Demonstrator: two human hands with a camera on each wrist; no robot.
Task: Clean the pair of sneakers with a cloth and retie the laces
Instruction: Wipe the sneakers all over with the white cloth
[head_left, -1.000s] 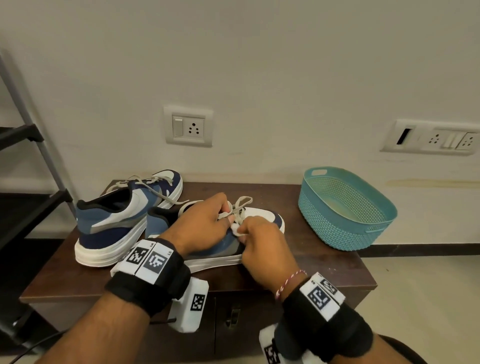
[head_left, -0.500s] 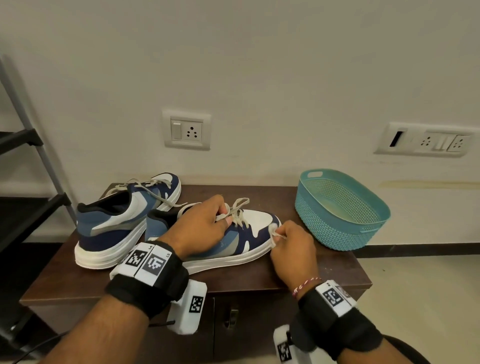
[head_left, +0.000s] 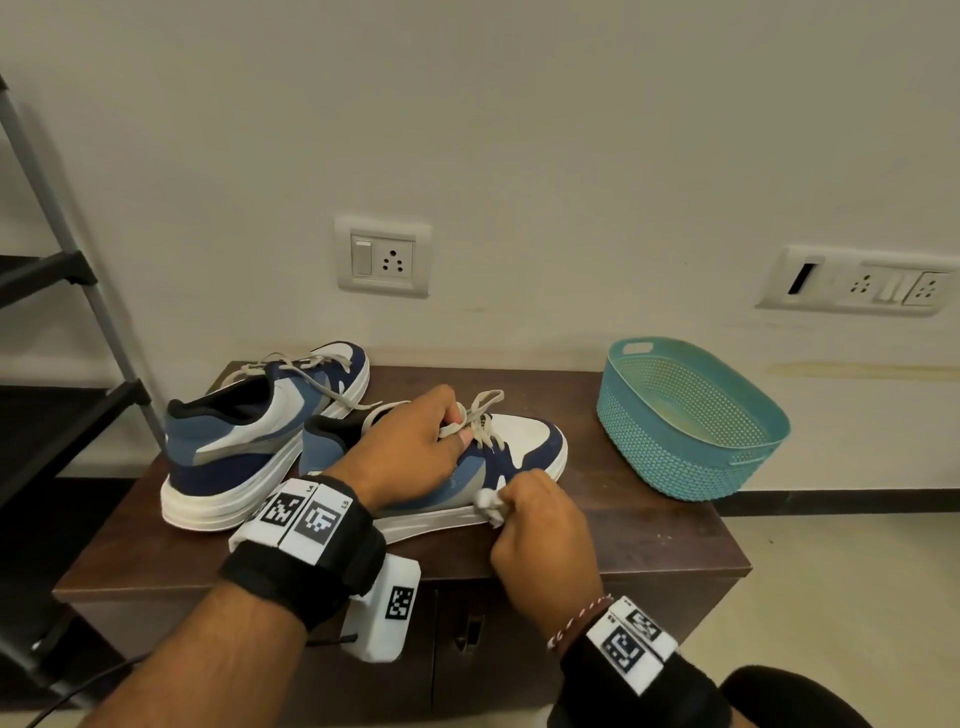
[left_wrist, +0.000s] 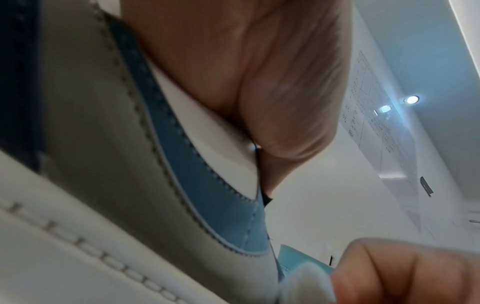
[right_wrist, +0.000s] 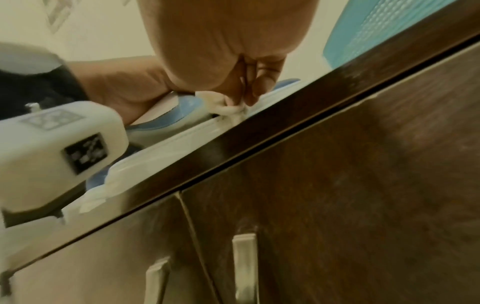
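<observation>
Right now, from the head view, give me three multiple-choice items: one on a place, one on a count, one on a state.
1. Where does the teal basket stand?
A. right end of the cabinet top
B. on the floor
C. on the rack

2. How many sneakers are on the cabinet?
A. one
B. two
C. three

3. What does the right hand hold?
A. nothing
B. a brush
C. a white cloth

Key: 1 A, it sits on the wood beside the near sneaker. 2 B, the far sneaker lies beside it. 3 C, fingers pinch it against the sole.
</observation>
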